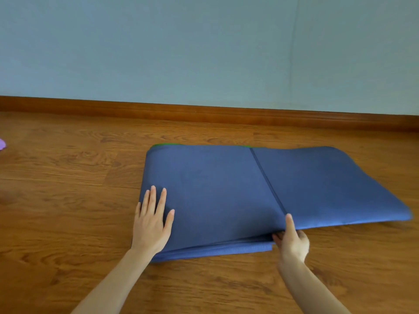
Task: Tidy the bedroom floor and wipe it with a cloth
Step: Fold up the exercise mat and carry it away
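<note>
A dark blue mat (pixel 226 189), folded in several layers, lies on the wooden floor (pixel 68 177) in front of me. A thin green edge shows along its far side. My left hand (pixel 150 219) rests flat on the mat's left part, fingers straight and spread. My right hand (pixel 291 240) pinches the near edge of the mat at the fold line, thumb on top and fingers tucked under the upper layers. The right section of the mat is slightly raised off the floor.
A pale blue-grey wall (pixel 204 46) with a wooden skirting board (pixel 204 113) runs close behind the mat. A small purple thing (pixel 2 144) peeks in at the far left edge. Bare wooden floor lies to the left and in front.
</note>
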Demonstrator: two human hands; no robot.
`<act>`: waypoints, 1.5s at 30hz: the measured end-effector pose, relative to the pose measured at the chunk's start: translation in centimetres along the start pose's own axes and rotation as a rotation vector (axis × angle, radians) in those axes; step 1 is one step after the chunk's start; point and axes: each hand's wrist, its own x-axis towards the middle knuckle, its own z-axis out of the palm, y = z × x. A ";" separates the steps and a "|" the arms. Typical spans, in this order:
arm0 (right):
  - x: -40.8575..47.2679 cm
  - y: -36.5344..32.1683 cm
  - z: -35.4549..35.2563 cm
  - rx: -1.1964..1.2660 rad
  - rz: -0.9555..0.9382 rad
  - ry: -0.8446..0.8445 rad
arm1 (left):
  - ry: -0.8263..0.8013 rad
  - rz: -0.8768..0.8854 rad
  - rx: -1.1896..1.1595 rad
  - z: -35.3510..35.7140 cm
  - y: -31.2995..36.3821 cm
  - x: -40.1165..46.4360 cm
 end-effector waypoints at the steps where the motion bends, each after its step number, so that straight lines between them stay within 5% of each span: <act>1: 0.9 -1.0 -0.5 -0.032 -0.042 0.052 | -0.020 -0.001 0.009 0.1 -0.1 0.0; 10: 4.7 -0.2 -4.1 -0.300 -0.137 -0.031 | -0.114 0.055 0.085 1.6 -1.3 0.0; 18: 6.2 0.9 -5.6 -0.334 0.050 -0.093 | -0.013 0.011 -0.152 0.8 -1.3 0.3; 21: 7.5 -0.1 -6.4 -0.234 0.057 -0.076 | 0.065 -0.039 -0.227 -0.1 -0.9 1.3; 28: 11.9 -6.6 -5.9 0.222 0.095 -0.018 | -0.025 -0.197 -0.392 -2.4 -0.9 8.6; 37: 12.2 -4.7 -11.0 0.210 0.093 -0.152 | -0.037 -0.069 0.019 0.5 -0.5 8.6; 45: 12.6 -3.4 -10.0 -0.139 0.072 0.072 | -0.136 -0.115 0.209 2.3 -0.4 8.9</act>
